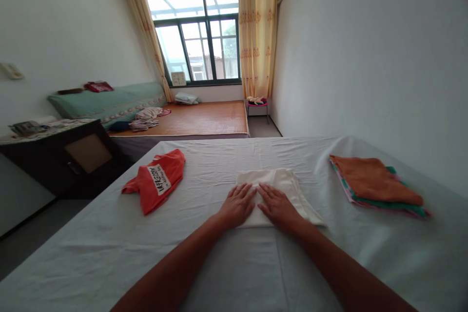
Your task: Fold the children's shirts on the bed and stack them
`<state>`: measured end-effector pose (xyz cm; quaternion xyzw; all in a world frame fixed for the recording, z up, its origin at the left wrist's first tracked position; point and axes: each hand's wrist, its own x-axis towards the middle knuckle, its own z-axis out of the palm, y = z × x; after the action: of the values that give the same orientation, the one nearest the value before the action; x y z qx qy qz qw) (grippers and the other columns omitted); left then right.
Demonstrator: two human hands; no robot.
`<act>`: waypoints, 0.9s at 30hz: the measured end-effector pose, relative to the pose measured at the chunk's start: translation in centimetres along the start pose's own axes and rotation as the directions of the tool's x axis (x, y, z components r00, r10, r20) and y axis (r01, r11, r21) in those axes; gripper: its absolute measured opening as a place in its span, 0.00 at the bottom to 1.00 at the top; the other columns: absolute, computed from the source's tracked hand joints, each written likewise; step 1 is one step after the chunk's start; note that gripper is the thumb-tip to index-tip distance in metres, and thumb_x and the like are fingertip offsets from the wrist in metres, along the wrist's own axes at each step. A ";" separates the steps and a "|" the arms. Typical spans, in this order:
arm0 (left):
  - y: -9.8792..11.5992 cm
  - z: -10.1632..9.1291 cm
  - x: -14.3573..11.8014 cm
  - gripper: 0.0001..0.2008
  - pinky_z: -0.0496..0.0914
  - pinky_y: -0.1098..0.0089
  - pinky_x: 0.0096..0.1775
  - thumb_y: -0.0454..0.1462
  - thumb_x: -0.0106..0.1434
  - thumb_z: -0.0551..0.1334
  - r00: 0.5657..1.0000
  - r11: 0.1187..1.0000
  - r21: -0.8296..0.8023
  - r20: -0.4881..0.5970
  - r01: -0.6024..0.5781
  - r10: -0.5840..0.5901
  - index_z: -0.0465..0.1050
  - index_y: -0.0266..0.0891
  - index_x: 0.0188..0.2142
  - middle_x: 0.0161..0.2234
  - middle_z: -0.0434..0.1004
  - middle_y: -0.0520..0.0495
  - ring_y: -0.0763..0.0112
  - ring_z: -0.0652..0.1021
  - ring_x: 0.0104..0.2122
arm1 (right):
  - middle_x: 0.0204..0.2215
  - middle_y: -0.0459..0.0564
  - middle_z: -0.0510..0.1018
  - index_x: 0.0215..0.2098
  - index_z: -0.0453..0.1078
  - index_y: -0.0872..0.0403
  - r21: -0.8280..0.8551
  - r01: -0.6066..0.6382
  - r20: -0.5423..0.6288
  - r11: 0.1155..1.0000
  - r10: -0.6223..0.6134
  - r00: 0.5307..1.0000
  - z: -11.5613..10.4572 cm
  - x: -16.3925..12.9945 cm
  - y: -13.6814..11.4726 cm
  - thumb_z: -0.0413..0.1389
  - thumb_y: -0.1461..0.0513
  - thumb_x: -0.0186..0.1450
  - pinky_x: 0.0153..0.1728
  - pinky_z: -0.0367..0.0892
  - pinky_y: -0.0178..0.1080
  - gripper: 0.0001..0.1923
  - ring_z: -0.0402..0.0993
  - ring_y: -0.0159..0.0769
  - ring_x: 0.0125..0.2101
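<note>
A folded white cloth garment (281, 179) lies flat on the white-sheeted table (226, 263) in front of me. My left hand (239, 204) rests palm down on its left part, fingers stretched out. Beside it, my right hand (277, 206) lies flat on the middle of the same cloth, fingers extended forward. The fingertips of the two hands are close together but apart. Parts of the cloth are hidden under both hands.
A crumpled orange-red T-shirt (155, 183) with a printed white patch lies at the left. At the right is a stack of folded cloths (376, 180), brown-orange on top, green and pink below. Beyond stand a bed (212, 114), a dark cabinet (78, 156) and a small pink stool (258, 103).
</note>
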<state>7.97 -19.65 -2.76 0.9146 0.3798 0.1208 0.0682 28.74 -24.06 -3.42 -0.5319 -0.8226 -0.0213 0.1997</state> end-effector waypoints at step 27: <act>-0.1 -0.3 -0.9 0.29 0.48 0.55 0.64 0.46 0.69 0.48 0.999 0.992 -0.118 0.028 0.032 -0.029 0.50 0.42 0.67 0.68 0.50 0.44 0.61 0.53 0.66 | 0.65 0.52 0.58 0.66 0.57 0.53 -0.071 -0.158 0.222 0.985 0.171 0.960 0.5 2.0 5.2 0.38 0.48 0.70 0.63 0.48 0.48 0.31 0.53 0.40 0.65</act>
<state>7.19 -20.16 -2.66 0.9045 0.3850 0.1299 0.1294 32.44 -19.93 -4.11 -0.6024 -0.7922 0.0348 0.0911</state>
